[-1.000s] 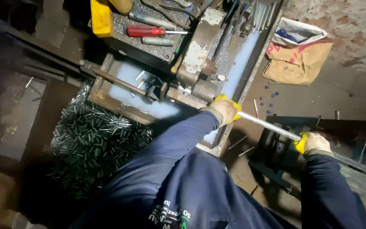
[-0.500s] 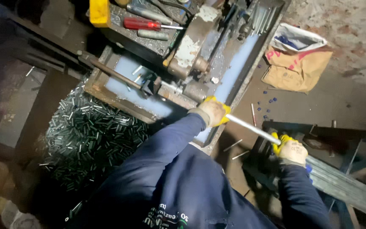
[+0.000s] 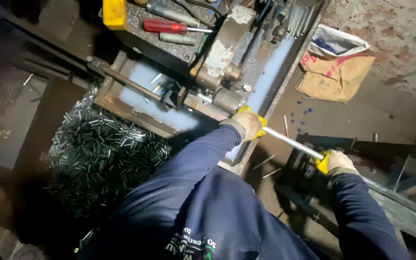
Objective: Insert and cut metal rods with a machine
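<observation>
Across the middle of my view, running from ten o'clock to four o'clock, lies a thin metal rod. My left hand grips its machine end and my right hand its outer end, both closed around it. It looks stiff, smooth, probably slippery, so I judge gloved grips near both ends best.

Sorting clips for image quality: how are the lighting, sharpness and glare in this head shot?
Head view: dim and uneven, the left side nearly black; the pale blue coolant tray glares; the thin silver metal rod between the gloved left hand and gloved right hand looks reasonably sharp, as does the pile of small dark cut cylinders.
</observation>
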